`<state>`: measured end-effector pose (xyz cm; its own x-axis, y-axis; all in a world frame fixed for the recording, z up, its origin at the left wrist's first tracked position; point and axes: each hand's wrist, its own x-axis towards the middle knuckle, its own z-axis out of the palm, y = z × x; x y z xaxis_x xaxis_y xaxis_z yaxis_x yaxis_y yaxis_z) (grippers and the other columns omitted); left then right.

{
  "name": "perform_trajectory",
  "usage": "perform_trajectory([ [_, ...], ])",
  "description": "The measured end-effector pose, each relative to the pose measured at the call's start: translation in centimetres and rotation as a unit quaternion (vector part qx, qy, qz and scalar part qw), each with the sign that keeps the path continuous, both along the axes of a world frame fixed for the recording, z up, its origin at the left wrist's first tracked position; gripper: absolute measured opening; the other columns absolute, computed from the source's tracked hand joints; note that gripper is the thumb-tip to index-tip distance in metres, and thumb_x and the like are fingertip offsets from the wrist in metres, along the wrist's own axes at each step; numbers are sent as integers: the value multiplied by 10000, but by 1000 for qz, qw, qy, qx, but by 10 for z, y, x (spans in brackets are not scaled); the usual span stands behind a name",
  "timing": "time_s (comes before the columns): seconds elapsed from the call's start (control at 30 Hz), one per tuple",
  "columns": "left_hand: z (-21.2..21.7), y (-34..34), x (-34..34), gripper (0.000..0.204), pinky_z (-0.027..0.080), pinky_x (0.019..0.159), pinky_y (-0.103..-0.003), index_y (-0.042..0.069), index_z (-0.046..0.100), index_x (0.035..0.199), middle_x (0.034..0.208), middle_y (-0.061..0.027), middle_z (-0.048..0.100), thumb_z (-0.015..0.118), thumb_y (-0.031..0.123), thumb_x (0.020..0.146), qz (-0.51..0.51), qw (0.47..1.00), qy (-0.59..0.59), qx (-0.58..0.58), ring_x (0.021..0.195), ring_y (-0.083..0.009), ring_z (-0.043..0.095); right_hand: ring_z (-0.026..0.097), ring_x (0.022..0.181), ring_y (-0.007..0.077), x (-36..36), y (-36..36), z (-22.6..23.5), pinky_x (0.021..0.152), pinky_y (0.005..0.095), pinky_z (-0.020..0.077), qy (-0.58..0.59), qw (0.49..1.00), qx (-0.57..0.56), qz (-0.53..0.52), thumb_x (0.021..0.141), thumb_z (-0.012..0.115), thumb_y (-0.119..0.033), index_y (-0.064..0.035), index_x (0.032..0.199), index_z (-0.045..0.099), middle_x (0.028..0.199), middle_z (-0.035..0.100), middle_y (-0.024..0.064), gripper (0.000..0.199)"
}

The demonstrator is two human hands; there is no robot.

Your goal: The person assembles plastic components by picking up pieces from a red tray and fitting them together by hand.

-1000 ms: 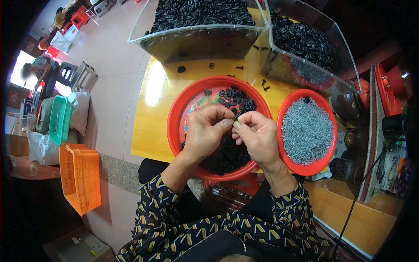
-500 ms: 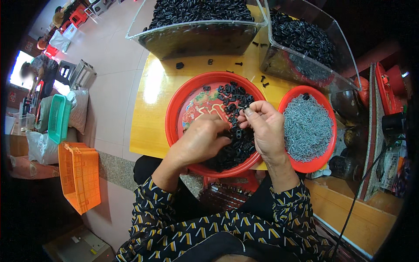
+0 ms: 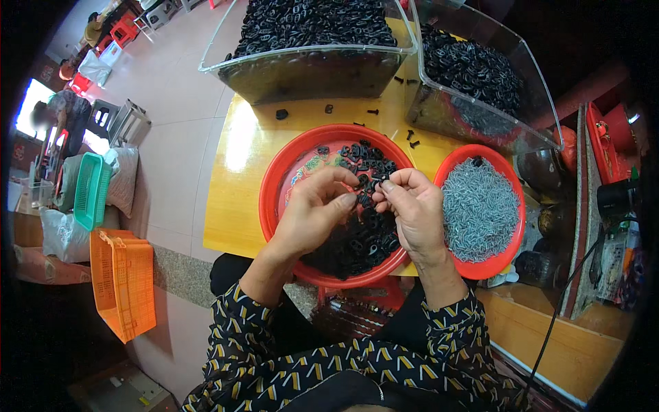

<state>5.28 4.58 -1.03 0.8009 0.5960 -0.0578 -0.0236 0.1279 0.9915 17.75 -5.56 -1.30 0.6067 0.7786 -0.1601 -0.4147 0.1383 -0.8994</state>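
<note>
Both my hands are over a round red tray (image 3: 270, 206) with a patterned bottom, where many small black plastic pieces (image 3: 357, 244) lie heaped. My right hand (image 3: 417, 209) pinches a small black plastic piece (image 3: 385, 177) between thumb and forefinger at the tray's right side. My left hand (image 3: 312, 209) is curved just left of it, thumb and forefinger apart; black pieces show beyond its fingertips. Close beside my right hand, a smaller red bowl (image 3: 516, 240) holds a mass of small silvery metal pieces (image 3: 480, 209), with one black piece on top.
Two clear plastic bins (image 3: 309, 75) (image 3: 480, 103) full of black pieces stand at the back of the yellow table (image 3: 230, 199). Loose black pieces (image 3: 373, 111) are scattered before them. An orange crate (image 3: 127, 281) and a green basket (image 3: 93, 192) are at left. Another person (image 3: 65, 113) is farther off.
My left hand has risen out of the black pieces, its thumb and forefinger parting. My right hand keeps its pinch, slightly lower in view. The whole table view has shifted down a little.
</note>
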Motion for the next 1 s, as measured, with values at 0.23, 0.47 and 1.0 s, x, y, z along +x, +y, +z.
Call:
perform_trajectory([
  [0.23, 9, 12, -5, 151, 455, 547, -203, -9, 547, 955, 761, -64, 570, 525, 7, 806, -21, 946, -56, -320, 630, -124, 565, 552, 644, 106, -1, -1, 3, 562, 207, 463, 5, 1000, 15, 5, 799, 524, -24, 24, 898, 518, 770, 569, 66, 111],
  [0.47, 10, 7, -2, 215, 482, 604, -224, -48, 549, 991, 803, -92, 592, 560, 11, 785, -53, 973, -51, -219, 668, -129, 576, 552, 673, 108, -5, -1, 5, 582, 212, 458, 83, 988, 109, 78, 813, 513, -24, 16, 954, 526, 795, 576, 63, 147],
  [1.0, 11, 1, 0, 214, 415, 501, -159, 11, 538, 1001, 728, -22, 563, 560, 35, 790, 34, 977, -32, -206, 601, -70, 540, 529, 631, 119, -5, -1, 2, 549, 219, 427, 73, 994, 51, 62, 805, 515, -36, 15, 877, 508, 745, 560, 74, 89],
])
